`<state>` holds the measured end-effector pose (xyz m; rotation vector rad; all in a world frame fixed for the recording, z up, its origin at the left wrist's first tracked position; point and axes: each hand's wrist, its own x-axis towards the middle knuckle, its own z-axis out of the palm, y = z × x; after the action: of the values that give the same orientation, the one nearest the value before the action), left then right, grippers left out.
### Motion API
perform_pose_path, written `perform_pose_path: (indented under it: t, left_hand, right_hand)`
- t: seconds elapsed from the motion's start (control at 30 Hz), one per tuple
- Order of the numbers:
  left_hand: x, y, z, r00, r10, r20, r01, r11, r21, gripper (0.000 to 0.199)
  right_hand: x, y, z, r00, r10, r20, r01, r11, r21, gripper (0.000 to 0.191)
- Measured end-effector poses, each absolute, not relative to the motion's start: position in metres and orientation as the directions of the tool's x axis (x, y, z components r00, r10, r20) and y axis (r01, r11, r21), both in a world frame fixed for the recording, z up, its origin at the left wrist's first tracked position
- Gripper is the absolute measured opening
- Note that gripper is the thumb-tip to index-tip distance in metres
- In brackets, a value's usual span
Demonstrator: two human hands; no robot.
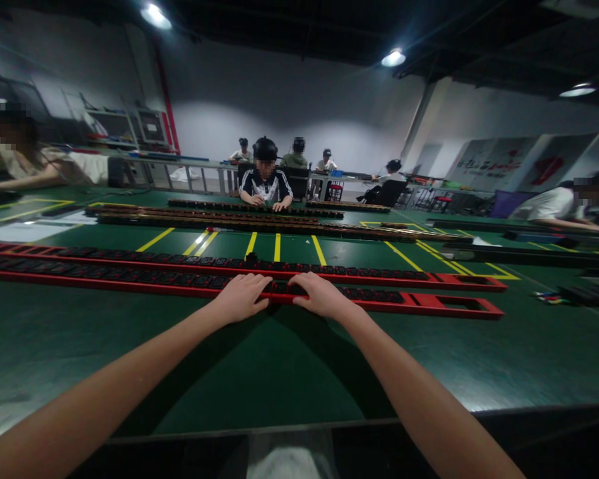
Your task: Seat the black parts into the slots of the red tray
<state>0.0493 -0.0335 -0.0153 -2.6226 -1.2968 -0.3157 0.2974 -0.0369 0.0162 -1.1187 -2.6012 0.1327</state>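
Two long red frames lie side by side across the green table, filled with rows of black pieces: a near frame and a far frame. My left hand rests on the near frame, its fingers curled over the black pieces and its thumb at the front edge. Just to the right, my right hand grips the same frame in a similar way, fingers on top and thumb in front. Between the hands a short stretch of black pieces shows. A small black object stands on the far frame.
Beyond the frames, long dark strips lie across the green table, which has yellow tape lines. A person works opposite. Other people sit at left and right. Colored connectors lie at the right, papers at the left.
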Motion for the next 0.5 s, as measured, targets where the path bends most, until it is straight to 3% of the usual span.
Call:
perform_pose_path:
  t: [0.1,0.3,0.43,0.5]
  left_hand:
    - [0.0493,-0.0334,-0.0147,0.591,0.759,0.272,0.799,-0.597,-0.07,0.051]
    - [0.0494,-0.0338,-0.0134,0.591,0.763,0.262,0.799,-0.599,-0.055,0.052]
    - [0.0493,-0.0339,-0.014,0.587,0.765,0.266,0.801,-0.596,-0.054,0.05]
    - [0.0493,-0.0339,-0.0142,0.587,0.765,0.266,0.802,-0.595,-0.06,0.05]
  right_hand:
    - [0.2978,-0.0368,0.0142,-0.586,0.772,0.245,0.732,0.634,-0.25,0.054]
    - [0.2976,-0.0356,0.0156,-0.663,0.708,0.24,0.673,0.706,-0.221,0.025]
    - [0.2971,-0.0363,0.0149,-0.605,0.755,0.255,0.709,0.656,-0.259,0.047]
    - [0.2974,-0.0361,0.0134,-0.603,0.754,0.258,0.711,0.656,-0.254,0.047]
